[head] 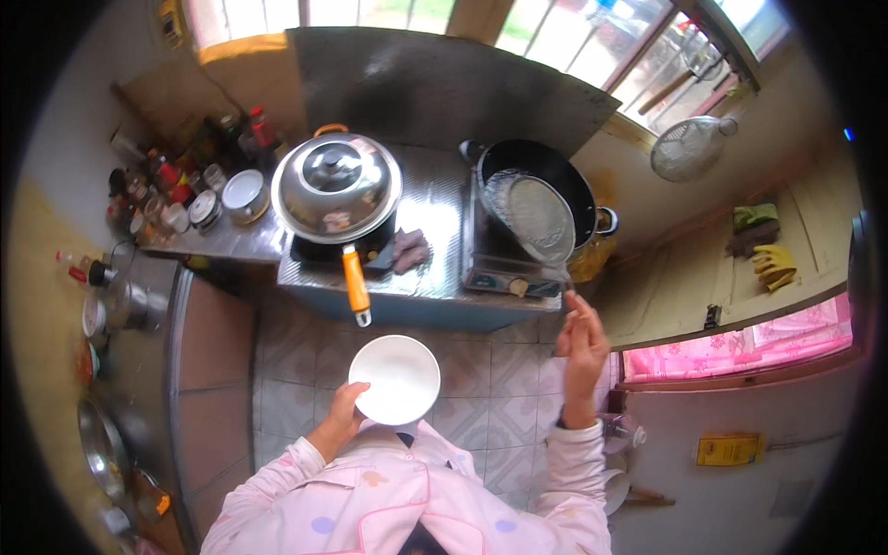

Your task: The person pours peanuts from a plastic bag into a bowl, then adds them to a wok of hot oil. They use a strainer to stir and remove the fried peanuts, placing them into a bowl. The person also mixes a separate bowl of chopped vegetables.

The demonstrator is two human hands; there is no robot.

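My left hand [345, 406] grips a white bowl [395, 380] by its rim, thumb on the inner side. The bowl looks empty and is in front of my chest, over the tiled floor. On the right, my right hand [584, 340] is closed around the handle end of a fine-mesh skimmer [538, 214]. The skimmer's round head lies within a black wok [581, 191], against its near side. Some clear liquid shows in the wok around the mesh. Beneath the wok is a gas stove [517, 283] with a knob on its front.
Left of the wok stands a lidded pan [338, 208]; its orange handle [356, 281] juts past the counter edge. A dark cloth [411, 251] lies beside it. Bottles and jars [163, 191] crowd the left counter. A strainer [687, 149] and yellow glove [775, 267] hang at right.
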